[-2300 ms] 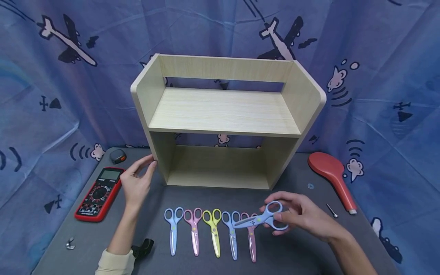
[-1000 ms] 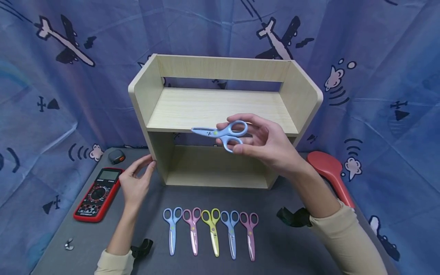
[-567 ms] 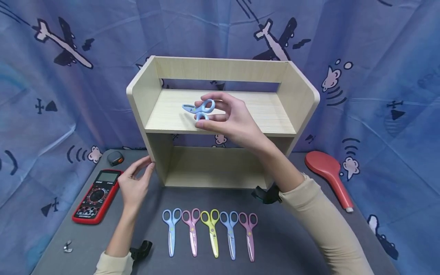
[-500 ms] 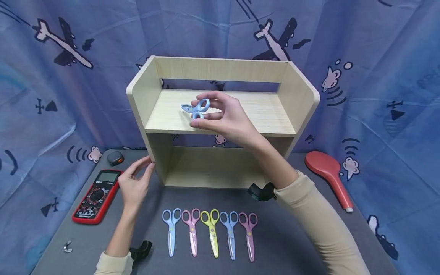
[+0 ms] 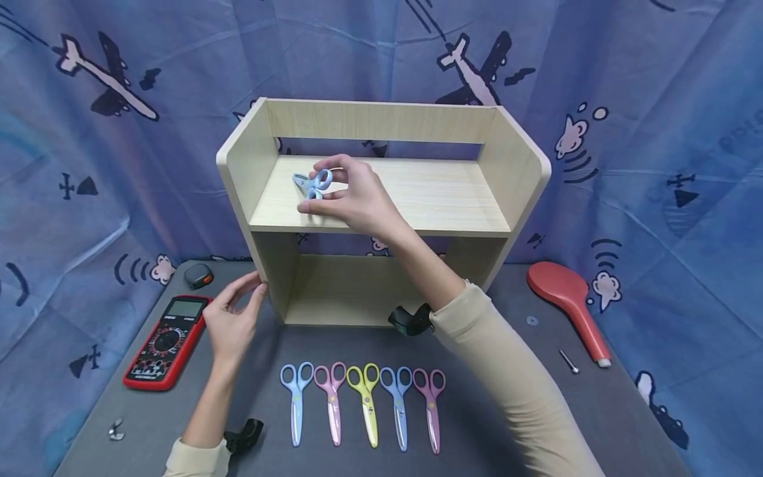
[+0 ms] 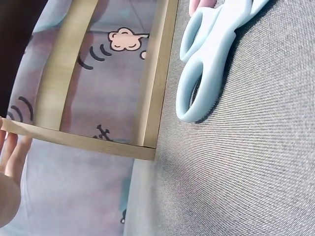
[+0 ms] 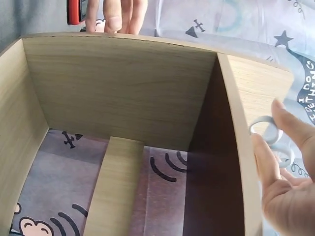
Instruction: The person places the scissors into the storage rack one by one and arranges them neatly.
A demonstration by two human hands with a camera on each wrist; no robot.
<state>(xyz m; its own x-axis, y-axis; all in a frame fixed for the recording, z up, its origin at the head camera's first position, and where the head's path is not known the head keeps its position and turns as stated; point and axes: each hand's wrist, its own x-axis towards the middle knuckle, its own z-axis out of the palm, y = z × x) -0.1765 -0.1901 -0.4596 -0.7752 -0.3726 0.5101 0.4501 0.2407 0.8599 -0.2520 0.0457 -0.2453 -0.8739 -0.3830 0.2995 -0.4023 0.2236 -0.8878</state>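
My right hand [image 5: 360, 199] pinches light blue scissors [image 5: 308, 183] by their handles, over the left part of the upper board of a small wooden shelf [image 5: 441, 192]. The blades point left. In the right wrist view, the finger loops [image 7: 265, 122] show between thumb and fingers. My left hand [image 5: 232, 328] touches the front of the shelf's left side panel, fingers fairly straight. On the table in front lies a row of scissors, blades towards me: blue [image 5: 297, 404], pink [image 5: 332, 404], yellow [image 5: 367, 404], another blue [image 5: 397, 407] and another pink [image 5: 431, 407].
A red multimeter [image 5: 167, 341] and a tape measure [image 5: 199, 275] lie left of the shelf. To the right are a red paddle-shaped object [image 5: 566, 305], a washer [image 5: 532, 320] and a screw [image 5: 569, 362]. A small metal piece [image 5: 116, 430] sits front left. A patterned curtain hangs behind.
My right hand has lifted the blue scissors from near the right end of the row and carried them up and left over the upper board. My left hand stays at the side panel.
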